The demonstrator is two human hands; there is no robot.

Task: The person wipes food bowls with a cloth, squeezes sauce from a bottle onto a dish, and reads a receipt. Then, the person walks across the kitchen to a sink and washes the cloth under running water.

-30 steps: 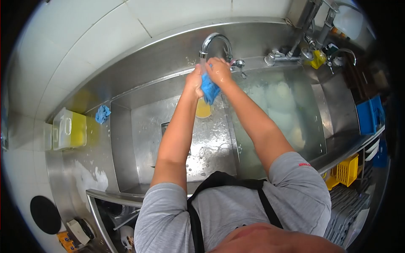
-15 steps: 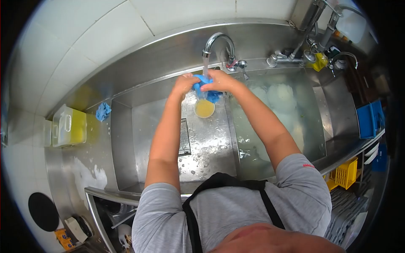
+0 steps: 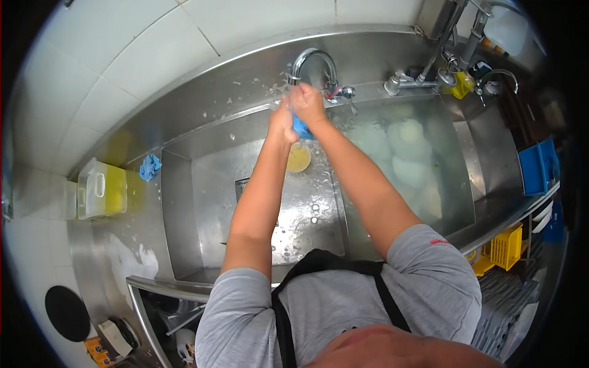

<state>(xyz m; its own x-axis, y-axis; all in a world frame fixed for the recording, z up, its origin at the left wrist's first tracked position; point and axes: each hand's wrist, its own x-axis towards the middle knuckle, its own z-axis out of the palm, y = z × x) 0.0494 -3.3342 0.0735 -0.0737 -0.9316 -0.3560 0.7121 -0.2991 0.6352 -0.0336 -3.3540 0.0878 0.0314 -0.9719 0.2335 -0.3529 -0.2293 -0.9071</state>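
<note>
Under the running tap (image 3: 314, 56), my left hand (image 3: 283, 124) and my right hand (image 3: 308, 104) are closed close together around a wet, bunched blue cloth (image 3: 300, 127). Part of the cloth shows below my right hand; the rest is hidden by my fingers. My right hand is higher, right beneath the spout, and slightly blurred. Water splashes out to the left of my hands. Below them, a small round container of yellowish liquid (image 3: 299, 157) stands on the floor of the left sink basin (image 3: 313, 214).
The right basin holds cloudy water with several pale round items (image 3: 410, 144) under it. On the left ledge are a clear tub of yellow liquid (image 3: 102, 189), a crumpled blue cloth (image 3: 150, 167) and white foam (image 3: 130, 254). A blue crate (image 3: 540, 168) stands at the right.
My hands have moved up toward the spout and closed more tightly around the cloth. Water now sprays out to the left, and the dark grate in the left basin has shifted left.
</note>
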